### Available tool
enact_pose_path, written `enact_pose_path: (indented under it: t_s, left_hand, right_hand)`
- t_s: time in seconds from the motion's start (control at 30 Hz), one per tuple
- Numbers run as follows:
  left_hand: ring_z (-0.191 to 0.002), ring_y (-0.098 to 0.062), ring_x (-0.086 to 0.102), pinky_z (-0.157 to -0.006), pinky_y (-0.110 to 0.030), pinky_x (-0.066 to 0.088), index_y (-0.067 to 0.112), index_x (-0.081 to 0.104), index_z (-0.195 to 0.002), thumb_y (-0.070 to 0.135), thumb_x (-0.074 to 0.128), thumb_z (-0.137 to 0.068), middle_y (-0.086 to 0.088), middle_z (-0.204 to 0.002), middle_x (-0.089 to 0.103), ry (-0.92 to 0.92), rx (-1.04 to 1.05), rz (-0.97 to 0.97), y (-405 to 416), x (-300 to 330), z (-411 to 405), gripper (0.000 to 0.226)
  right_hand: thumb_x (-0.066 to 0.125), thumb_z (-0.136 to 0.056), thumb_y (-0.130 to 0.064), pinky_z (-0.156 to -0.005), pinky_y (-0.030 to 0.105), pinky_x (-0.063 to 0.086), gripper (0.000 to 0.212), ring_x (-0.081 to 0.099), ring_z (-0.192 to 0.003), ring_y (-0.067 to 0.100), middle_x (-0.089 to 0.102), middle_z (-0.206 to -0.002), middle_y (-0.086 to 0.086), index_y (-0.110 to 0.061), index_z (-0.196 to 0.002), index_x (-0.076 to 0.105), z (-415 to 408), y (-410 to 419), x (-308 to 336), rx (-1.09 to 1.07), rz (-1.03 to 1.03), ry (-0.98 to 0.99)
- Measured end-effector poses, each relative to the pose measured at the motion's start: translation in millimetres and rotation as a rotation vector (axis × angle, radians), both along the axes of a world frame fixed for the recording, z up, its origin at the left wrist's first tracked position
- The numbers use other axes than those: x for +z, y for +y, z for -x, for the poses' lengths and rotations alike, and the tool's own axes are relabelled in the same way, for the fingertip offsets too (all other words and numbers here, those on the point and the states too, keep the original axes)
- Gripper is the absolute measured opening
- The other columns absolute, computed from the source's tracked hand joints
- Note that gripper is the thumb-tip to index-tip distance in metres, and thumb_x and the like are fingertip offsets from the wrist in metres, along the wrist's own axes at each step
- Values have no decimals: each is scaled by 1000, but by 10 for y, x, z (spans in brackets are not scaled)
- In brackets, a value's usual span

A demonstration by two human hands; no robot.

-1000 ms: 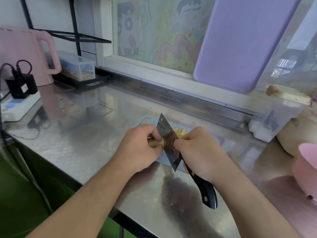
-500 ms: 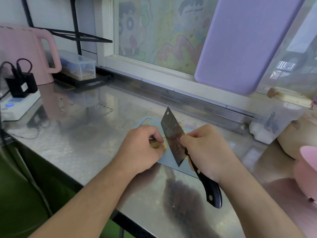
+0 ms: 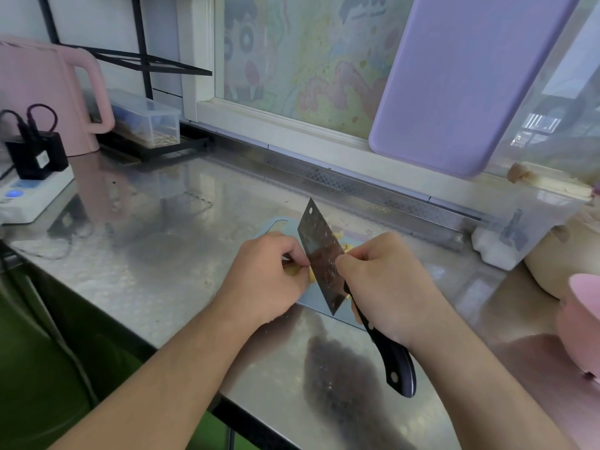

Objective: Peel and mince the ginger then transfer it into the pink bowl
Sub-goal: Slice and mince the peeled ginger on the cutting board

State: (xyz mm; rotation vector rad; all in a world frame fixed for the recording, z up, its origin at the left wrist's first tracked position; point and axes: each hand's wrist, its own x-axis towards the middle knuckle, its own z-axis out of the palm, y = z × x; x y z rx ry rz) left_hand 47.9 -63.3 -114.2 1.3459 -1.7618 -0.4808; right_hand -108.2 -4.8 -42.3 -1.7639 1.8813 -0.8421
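Cutting: my right hand [image 3: 386, 284] grips cleaver [image 3: 321, 254], blade upright.
Ginger [image 3: 293, 270]: pinched under left hand [image 3: 266, 277], touching blade's left face.
Pink bowl [image 3: 581, 323]: far right on worktop [image 3: 156, 254].

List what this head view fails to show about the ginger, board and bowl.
- Ginger: mostly hidden under the left hand and cleaver.
- Cutting board: largely covered by both hands.
- Pink bowl: cut off by the right edge; contents unseen.

My left hand [image 3: 264, 280] and right hand [image 3: 388, 287] flank the steel cleaver [image 3: 321, 254] above the pale blue cutting board [image 3: 311, 300]; the pink bowl [image 3: 581, 323] sits far right of that board.
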Motion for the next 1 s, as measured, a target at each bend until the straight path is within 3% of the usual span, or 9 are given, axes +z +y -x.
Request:
enact_pose_path:
  t_s: [0.17,0.3,0.43,0.57,0.67,0.73,0.9,1.0]
  left_hand:
    - [-75,5,62,-61,-6,41,29,73,-72,19,79,-82,18,-83,67,4,-1,-17,-1,0,7,16]
    - [-69,1,63,-57,-8,41,31,71,-71,22,79,-83,18,-84,66,-6,8,-27,3,4,10,17]
    - [-51,-12,65,-45,-22,47,30,67,-74,15,80,-80,12,-88,65,52,-58,-73,34,13,-6,21]
    - [-75,-4,64,-62,-20,48,33,67,-76,12,79,-74,15,-88,64,-6,-57,-48,23,4,-20,24]
    - [-82,-2,63,-67,-15,47,32,68,-79,12,79,-76,15,-92,65,-10,-68,-58,6,-2,-15,23]
    - [-84,0,63,-70,-14,47,31,68,-79,13,81,-77,15,-94,65,-3,-76,-54,1,-10,-13,23]
    - [-79,-4,68,-69,-26,55,33,67,-78,13,82,-77,15,-94,66,33,-88,-62,3,-29,-2,25]
    - [-83,-6,70,-72,-32,61,34,68,-79,11,80,-76,15,-95,67,49,-90,-74,6,-27,-7,26]
  right_hand:
    - [52,-84,-12,-51,31,28,31,29,-47,23,30,-45,0,-11,-60,33,-43,-48,-31,-17,-15,69]
    - [54,-82,-17,-50,28,35,21,45,-47,24,50,-51,5,-12,-64,45,-59,-99,-52,-30,-70,99]
    - [55,-81,-13,-51,30,30,27,34,-46,24,37,-45,2,-13,-59,38,-43,-72,-53,-26,-66,80]
    - [55,-81,-13,-53,33,29,28,29,-50,22,30,-44,-2,-12,-58,39,15,-52,-73,-27,-63,77]
    - [55,-82,-14,-53,33,29,29,30,-51,21,32,-49,2,-4,-61,38,26,-74,-91,-8,-35,65]
    - [55,-83,-14,-48,30,26,33,28,-47,18,29,-47,-1,-10,-58,35,4,-97,-104,4,2,73]
    - [55,-85,-16,-48,32,26,35,27,-46,19,28,-46,-2,-14,-57,34,18,-103,-119,15,12,82]
    - [54,-85,-17,-52,34,32,31,33,-48,22,36,-47,2,-2,-61,41,48,-71,-100,10,2,66]
